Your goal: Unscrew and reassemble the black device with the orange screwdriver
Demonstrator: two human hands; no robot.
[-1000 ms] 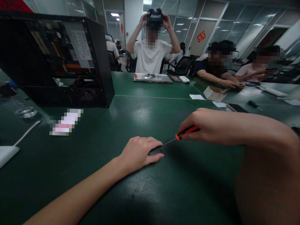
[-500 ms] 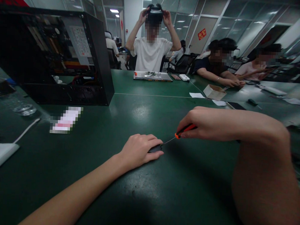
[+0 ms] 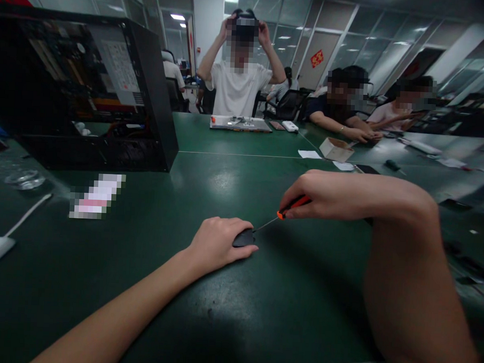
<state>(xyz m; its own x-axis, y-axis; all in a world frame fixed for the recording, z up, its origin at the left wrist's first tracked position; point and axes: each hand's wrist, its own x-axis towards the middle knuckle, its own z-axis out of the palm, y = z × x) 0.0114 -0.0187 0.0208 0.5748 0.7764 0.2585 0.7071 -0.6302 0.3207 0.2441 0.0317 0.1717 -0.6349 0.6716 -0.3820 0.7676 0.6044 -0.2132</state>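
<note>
My left hand [image 3: 219,242] rests on the green table with its fingers and thumb closed round a small dark grey computer mouse [image 3: 243,238]. Most of the mouse's rear is hidden under the palm. Above the table to the right, my right hand [image 3: 303,195] grips a screwdriver [image 3: 281,214] with a red and black handle and an orange collar. Its thin shaft slants down to the left, the tip at the mouse's front edge. Whether the tip has entered a gap there I cannot tell.
An open black computer case [image 3: 149,92] stands at the left. Near it lie a blurred paper slip [image 3: 97,196] and a clear bottle [image 3: 25,178]. A small box [image 3: 335,149] sits at the back right. Across the green table [image 3: 220,319], a person [image 3: 240,85] raises both hands to a headset.
The view has shifted slightly, so the scene slides left. My left fingers have drawn back a little, baring more of the mouse. The screwdriver tip stays at its front edge.
</note>
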